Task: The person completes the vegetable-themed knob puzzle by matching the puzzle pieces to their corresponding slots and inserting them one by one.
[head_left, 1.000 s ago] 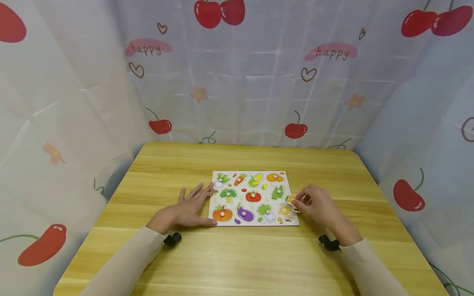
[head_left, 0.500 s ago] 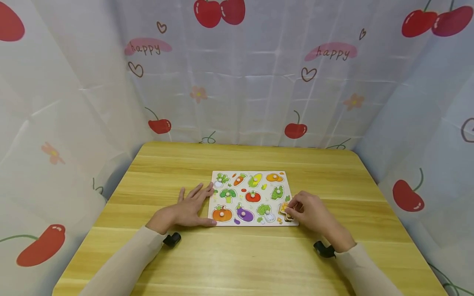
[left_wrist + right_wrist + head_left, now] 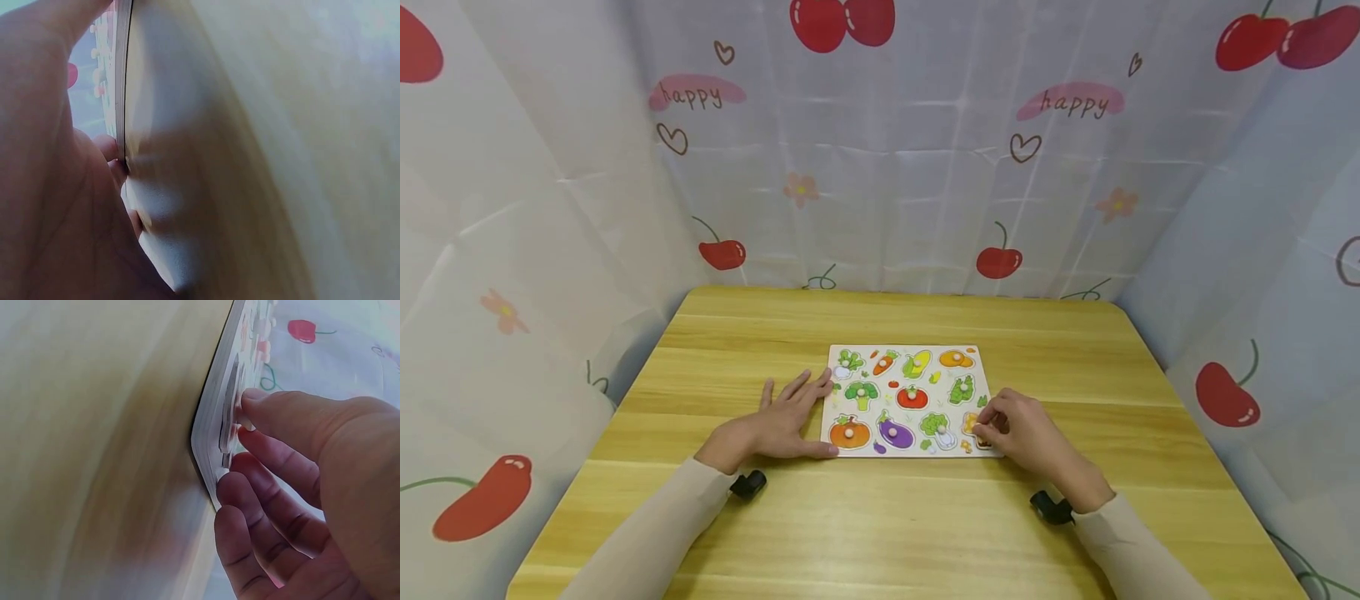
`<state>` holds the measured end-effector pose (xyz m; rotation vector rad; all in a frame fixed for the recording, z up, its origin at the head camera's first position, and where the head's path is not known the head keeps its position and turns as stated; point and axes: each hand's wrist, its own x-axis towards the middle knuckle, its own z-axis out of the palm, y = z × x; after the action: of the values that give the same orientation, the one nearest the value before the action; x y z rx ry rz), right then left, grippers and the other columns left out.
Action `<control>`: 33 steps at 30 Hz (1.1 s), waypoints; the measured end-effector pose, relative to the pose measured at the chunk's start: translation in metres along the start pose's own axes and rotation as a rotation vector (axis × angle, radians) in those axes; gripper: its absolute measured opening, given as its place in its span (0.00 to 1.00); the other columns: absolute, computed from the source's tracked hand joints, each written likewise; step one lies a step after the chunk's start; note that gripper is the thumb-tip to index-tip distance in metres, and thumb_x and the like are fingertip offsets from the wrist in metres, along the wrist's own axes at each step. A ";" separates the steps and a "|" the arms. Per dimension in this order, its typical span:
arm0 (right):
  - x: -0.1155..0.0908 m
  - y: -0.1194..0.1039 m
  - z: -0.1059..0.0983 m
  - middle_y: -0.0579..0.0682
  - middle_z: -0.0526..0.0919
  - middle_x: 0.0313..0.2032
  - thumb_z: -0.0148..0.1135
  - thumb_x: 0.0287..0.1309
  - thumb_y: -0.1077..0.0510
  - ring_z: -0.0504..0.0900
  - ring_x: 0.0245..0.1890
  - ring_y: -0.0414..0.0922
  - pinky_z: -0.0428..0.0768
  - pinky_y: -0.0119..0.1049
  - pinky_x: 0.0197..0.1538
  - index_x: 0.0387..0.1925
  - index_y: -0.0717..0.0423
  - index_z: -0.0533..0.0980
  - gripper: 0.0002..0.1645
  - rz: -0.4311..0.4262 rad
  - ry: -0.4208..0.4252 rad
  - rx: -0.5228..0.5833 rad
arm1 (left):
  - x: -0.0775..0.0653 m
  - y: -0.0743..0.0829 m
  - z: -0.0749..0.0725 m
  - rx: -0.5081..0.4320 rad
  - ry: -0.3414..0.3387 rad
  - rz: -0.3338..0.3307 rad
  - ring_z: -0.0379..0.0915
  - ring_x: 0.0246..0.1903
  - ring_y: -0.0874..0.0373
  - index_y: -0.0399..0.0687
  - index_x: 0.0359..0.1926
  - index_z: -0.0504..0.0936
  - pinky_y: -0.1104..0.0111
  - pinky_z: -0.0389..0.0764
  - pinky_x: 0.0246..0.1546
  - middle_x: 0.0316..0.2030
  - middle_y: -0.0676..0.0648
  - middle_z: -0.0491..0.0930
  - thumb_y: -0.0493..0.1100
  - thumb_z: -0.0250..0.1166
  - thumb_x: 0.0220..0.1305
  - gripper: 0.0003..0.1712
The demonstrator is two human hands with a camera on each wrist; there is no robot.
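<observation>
A white wooden vegetable puzzle board (image 3: 940, 401) lies flat on the table, filled with knobbed pieces such as an orange pumpkin (image 3: 838, 433), a purple eggplant (image 3: 901, 439) and a red tomato (image 3: 904, 403). My right hand (image 3: 1033, 433) pinches a mushroom puzzle piece (image 3: 969, 422) between thumb and fingers at the board's near right corner. In the right wrist view this piece (image 3: 229, 409) sits raised above the board's face, close against it. With fingers spread, my left hand (image 3: 775, 427) rests along the board's left edge, thumb at the near left corner.
The wood-grain table (image 3: 887, 525) extends all around the board. A white curtain (image 3: 895, 208) printed with cherries encloses its back and sides. Black wrist cameras (image 3: 1051, 507) hang below both wrists.
My right hand has brought the mushroom piece leftward from beside the board's right edge onto the mushroom picture in the near right corner. The left hand has stayed put.
</observation>
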<state>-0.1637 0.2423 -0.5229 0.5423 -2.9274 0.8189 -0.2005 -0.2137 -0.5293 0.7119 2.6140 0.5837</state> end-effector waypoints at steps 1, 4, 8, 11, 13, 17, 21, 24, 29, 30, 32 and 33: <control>0.000 0.000 0.000 0.44 0.85 0.39 0.86 0.70 0.56 0.80 0.37 0.39 0.79 0.29 0.40 0.37 0.48 0.91 0.07 -0.004 0.002 0.003 | 0.000 0.000 0.000 0.000 0.000 0.000 0.28 0.98 0.39 0.52 0.97 0.48 0.18 0.21 0.86 0.98 0.51 0.37 0.79 0.74 0.71 0.72; 0.000 -0.001 0.002 0.44 0.85 0.39 0.86 0.70 0.56 0.80 0.37 0.38 0.79 0.29 0.40 0.37 0.48 0.91 0.07 -0.005 0.006 0.006 | 0.000 0.000 0.000 -0.001 -0.002 0.000 0.28 0.98 0.39 0.52 0.97 0.48 0.19 0.21 0.86 0.98 0.52 0.37 0.79 0.74 0.71 0.72; -0.001 -0.002 0.003 0.43 0.85 0.39 0.86 0.70 0.56 0.78 0.37 0.37 0.79 0.29 0.40 0.37 0.47 0.91 0.07 0.005 -0.001 0.000 | 0.000 0.000 0.001 0.001 -0.004 0.001 0.28 0.98 0.39 0.52 0.97 0.48 0.18 0.21 0.86 0.98 0.52 0.37 0.80 0.74 0.71 0.72; -0.001 -0.002 0.003 0.43 0.85 0.39 0.85 0.71 0.55 0.78 0.37 0.38 0.78 0.29 0.40 0.38 0.47 0.90 0.07 0.016 -0.008 -0.003 | 0.000 0.002 0.001 -0.002 -0.003 0.005 0.28 0.98 0.38 0.52 0.97 0.48 0.18 0.22 0.85 0.98 0.51 0.38 0.80 0.73 0.72 0.72; -0.001 -0.002 0.003 0.44 0.85 0.39 0.85 0.71 0.56 0.78 0.37 0.38 0.78 0.29 0.40 0.38 0.48 0.90 0.07 0.024 -0.009 0.001 | 0.000 0.003 0.000 -0.010 -0.001 0.010 0.28 0.98 0.38 0.51 0.97 0.48 0.18 0.22 0.85 0.98 0.50 0.38 0.79 0.73 0.72 0.72; -0.002 -0.003 0.002 0.45 0.85 0.40 0.85 0.71 0.56 0.78 0.38 0.39 0.78 0.30 0.40 0.39 0.49 0.90 0.07 0.033 -0.010 0.010 | 0.000 0.006 -0.001 -0.026 0.002 0.015 0.29 0.97 0.36 0.50 0.97 0.48 0.17 0.22 0.85 0.98 0.49 0.39 0.78 0.74 0.72 0.72; -0.005 -0.002 0.003 0.44 0.85 0.39 0.85 0.71 0.56 0.79 0.38 0.40 0.78 0.30 0.41 0.40 0.49 0.91 0.06 0.033 -0.006 0.009 | 0.000 0.006 -0.001 -0.017 -0.007 0.010 0.29 0.98 0.37 0.51 0.97 0.47 0.18 0.22 0.85 0.98 0.50 0.39 0.79 0.74 0.72 0.72; -0.006 -0.002 0.003 0.43 0.85 0.39 0.85 0.70 0.56 0.79 0.37 0.39 0.78 0.30 0.41 0.40 0.48 0.91 0.06 0.029 0.000 0.009 | 0.001 0.004 -0.001 -0.012 -0.009 0.006 0.28 0.98 0.38 0.52 0.98 0.46 0.18 0.21 0.86 0.98 0.51 0.38 0.79 0.73 0.72 0.72; -0.008 -0.002 0.003 0.43 0.85 0.38 0.86 0.70 0.56 0.78 0.37 0.39 0.77 0.30 0.41 0.40 0.47 0.92 0.06 0.030 0.006 0.011 | 0.002 0.001 -0.001 -0.013 -0.001 0.009 0.29 0.98 0.39 0.53 0.98 0.46 0.19 0.21 0.86 0.98 0.52 0.38 0.79 0.74 0.71 0.73; -0.008 -0.002 0.002 0.43 0.85 0.38 0.86 0.70 0.56 0.78 0.37 0.39 0.77 0.30 0.41 0.40 0.47 0.92 0.06 0.030 0.008 0.010 | 0.002 0.001 -0.001 -0.011 0.000 0.010 0.29 0.98 0.39 0.53 0.98 0.46 0.19 0.22 0.86 0.98 0.52 0.38 0.80 0.74 0.71 0.73; -0.008 -0.002 0.002 0.43 0.84 0.38 0.86 0.70 0.56 0.78 0.37 0.39 0.77 0.31 0.41 0.40 0.47 0.92 0.06 0.031 0.012 0.004 | 0.002 0.000 -0.001 -0.010 0.003 0.012 0.29 0.98 0.38 0.53 0.98 0.46 0.18 0.21 0.86 0.98 0.51 0.38 0.80 0.74 0.71 0.73; -0.009 -0.001 0.001 0.43 0.85 0.38 0.86 0.70 0.56 0.78 0.38 0.39 0.77 0.31 0.41 0.40 0.47 0.92 0.06 0.030 0.014 0.003 | 0.002 0.000 -0.001 -0.010 0.005 0.014 0.29 0.98 0.38 0.53 0.98 0.46 0.18 0.21 0.85 0.98 0.51 0.38 0.80 0.74 0.71 0.73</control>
<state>-0.1552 0.2433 -0.5247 0.4917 -2.9287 0.8272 -0.2023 -0.2134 -0.5294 0.7267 2.6113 0.6030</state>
